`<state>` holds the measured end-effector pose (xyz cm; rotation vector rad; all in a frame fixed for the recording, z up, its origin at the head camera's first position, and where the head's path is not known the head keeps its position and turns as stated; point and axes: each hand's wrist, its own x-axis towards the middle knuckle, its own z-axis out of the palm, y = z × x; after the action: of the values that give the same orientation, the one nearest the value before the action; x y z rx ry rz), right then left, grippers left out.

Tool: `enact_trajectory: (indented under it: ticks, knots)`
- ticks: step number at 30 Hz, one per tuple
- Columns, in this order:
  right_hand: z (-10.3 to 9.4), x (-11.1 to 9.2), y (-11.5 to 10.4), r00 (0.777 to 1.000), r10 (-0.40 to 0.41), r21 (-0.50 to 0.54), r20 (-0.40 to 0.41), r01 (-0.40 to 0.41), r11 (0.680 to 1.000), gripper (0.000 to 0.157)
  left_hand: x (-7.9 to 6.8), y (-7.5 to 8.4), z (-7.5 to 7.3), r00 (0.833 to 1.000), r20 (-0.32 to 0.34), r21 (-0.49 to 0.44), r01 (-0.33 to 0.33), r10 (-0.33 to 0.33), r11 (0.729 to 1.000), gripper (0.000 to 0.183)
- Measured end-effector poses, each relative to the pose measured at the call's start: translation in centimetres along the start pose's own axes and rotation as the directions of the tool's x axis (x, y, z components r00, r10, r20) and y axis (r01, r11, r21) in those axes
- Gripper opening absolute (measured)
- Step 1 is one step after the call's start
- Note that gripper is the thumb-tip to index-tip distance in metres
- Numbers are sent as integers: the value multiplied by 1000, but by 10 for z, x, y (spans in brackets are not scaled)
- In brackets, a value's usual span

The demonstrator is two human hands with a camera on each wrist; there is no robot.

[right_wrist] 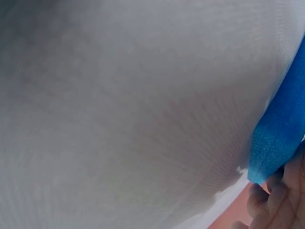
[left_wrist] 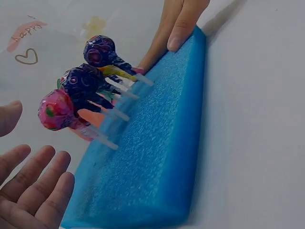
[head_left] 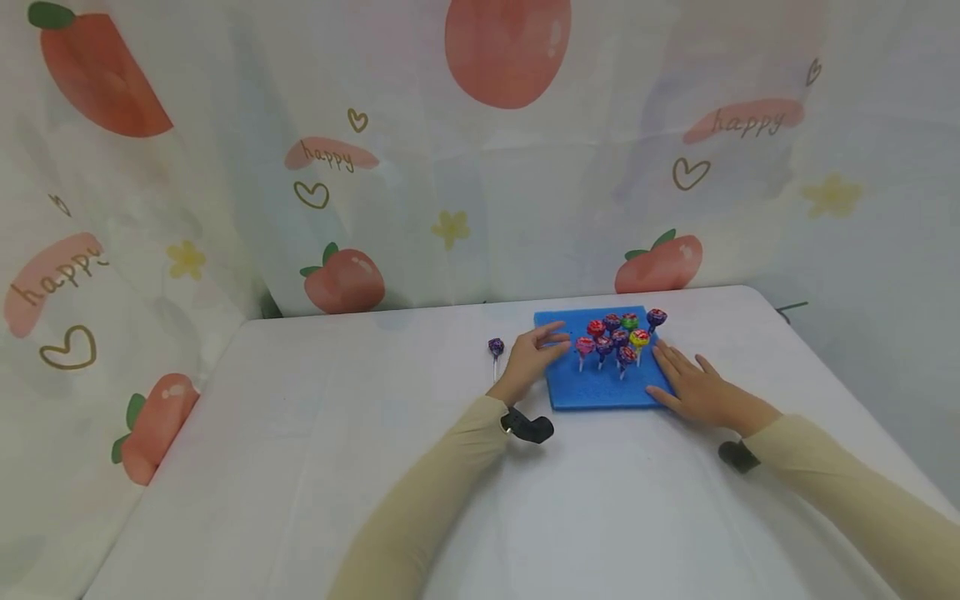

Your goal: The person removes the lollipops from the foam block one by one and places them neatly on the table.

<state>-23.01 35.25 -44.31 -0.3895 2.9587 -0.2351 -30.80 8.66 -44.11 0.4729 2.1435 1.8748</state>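
Observation:
A blue foam board lies on the white table with several wrapped lollipops standing in it by their white sticks. Among them are a pink lollipop, a yellow one and a dark purple one. My left hand hovers around the board's left side, fingers spread loosely, holding nothing. On the board's right edge rests my right hand, its fingers extended along the side. The right wrist view shows only part of that hand beside the board's corner.
One dark-wrapped lollipop lies on the table left of the board, close to my left hand; its stick's lower end is hidden by the hand. The white table extends to the left. Behind it hangs a curtain printed with fruit.

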Motion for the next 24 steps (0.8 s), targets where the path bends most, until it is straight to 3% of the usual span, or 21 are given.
enact_trajectory:
  ticks: [9, 17, 24]
  knots:
    - [0, -1, 1, 1000, -4, -6, -9, 4, 1000, 82, 8, -10, 21, 997, 49, -50, 57, -54, 997, 45]
    - [-1, -2, 0, 1000, -5, -8, -10, 5, 1000, 81, 9, -9, 29, 995, 96, -23, 44, -41, 999, 41]
    - [-1, -2, -1, 1000, 2, -13, -12, -3, 1000, 81, 8, -8, 32, 998, 48, -43, 52, -50, 998, 36]
